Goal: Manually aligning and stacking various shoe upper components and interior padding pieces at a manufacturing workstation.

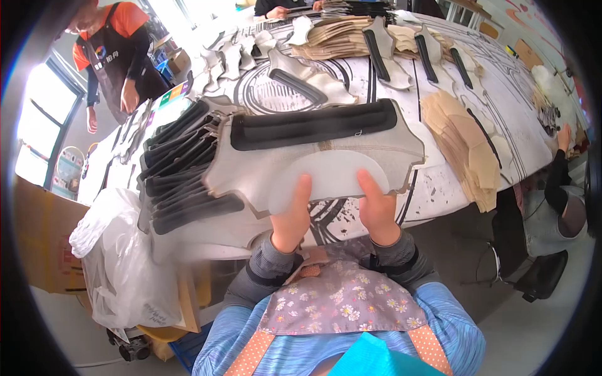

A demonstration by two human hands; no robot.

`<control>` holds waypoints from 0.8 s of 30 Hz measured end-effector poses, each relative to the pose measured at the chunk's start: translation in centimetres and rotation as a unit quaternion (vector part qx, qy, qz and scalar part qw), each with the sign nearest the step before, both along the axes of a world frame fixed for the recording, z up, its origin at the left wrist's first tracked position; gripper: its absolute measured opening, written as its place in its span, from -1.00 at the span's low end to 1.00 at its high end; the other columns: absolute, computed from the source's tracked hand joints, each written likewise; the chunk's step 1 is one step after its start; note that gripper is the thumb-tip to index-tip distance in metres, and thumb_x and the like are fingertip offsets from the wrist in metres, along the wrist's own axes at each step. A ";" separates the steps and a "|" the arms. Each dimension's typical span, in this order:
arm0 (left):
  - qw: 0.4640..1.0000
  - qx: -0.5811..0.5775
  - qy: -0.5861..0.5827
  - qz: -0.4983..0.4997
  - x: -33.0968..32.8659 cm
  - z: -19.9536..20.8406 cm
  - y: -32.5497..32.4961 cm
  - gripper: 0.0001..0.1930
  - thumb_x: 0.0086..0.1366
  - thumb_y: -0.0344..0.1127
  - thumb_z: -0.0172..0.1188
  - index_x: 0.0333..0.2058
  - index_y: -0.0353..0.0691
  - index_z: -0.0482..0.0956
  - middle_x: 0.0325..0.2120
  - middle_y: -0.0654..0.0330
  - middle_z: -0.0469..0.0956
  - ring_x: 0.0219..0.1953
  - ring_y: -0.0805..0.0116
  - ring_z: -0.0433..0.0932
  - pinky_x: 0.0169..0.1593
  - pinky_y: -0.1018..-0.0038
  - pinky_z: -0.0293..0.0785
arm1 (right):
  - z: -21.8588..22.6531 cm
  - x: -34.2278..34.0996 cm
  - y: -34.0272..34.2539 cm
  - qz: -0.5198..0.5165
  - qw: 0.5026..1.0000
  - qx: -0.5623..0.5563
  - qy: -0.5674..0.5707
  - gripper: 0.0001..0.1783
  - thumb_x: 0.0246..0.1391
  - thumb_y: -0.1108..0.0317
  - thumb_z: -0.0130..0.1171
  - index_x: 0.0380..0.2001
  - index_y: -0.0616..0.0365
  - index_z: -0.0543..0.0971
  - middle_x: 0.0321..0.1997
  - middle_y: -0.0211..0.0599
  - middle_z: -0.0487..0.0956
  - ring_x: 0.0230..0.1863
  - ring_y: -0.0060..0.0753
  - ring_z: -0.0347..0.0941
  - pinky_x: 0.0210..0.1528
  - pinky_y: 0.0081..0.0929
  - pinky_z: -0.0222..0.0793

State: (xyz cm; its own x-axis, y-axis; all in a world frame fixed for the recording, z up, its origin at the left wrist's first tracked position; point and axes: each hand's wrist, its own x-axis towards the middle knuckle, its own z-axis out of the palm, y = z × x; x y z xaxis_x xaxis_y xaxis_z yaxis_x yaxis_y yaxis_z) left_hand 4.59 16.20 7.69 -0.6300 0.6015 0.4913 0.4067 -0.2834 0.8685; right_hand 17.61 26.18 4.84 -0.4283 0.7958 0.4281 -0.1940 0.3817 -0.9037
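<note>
Above the table's near edge I hold a grey fabric panel (251,172) with a scalloped outline and a padded black band (313,124) along its far side. A pale half-oval piece (332,172) lies on its near part. My left hand (291,219) grips the near edge, its thumb pressed on the pale piece. On the right, my right hand (379,214) holds the same edge, its thumb also on the pale piece. The fingers of both hands are hidden beneath. Left of the panel lies a fanned stack of similar black-banded panels (172,169).
Beige cut pieces (458,141) are stacked on the white, black-marked table (439,194). More panels (313,84) lie farther back. A plastic bag (128,269) hangs at the near left. One co-worker (119,56) stands far left; another (558,194) is at the right.
</note>
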 end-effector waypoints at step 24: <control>0.904 -0.126 0.377 0.159 -0.3 -2.7 -2.1 -0.70 0.26 -0.53 0.10 -0.03 -0.47 0.53 -0.29 -0.03 0.60 -0.32 0.21 0.57 -0.18 0.39 0.47 | 1.3 -0.8 -1.1 -0.063 0.982 -0.171 0.039 -0.64 0.17 0.45 0.20 0.01 0.38 0.46 -0.05 -0.13 0.55 -0.19 -0.37 0.54 -0.23 -0.46 0.55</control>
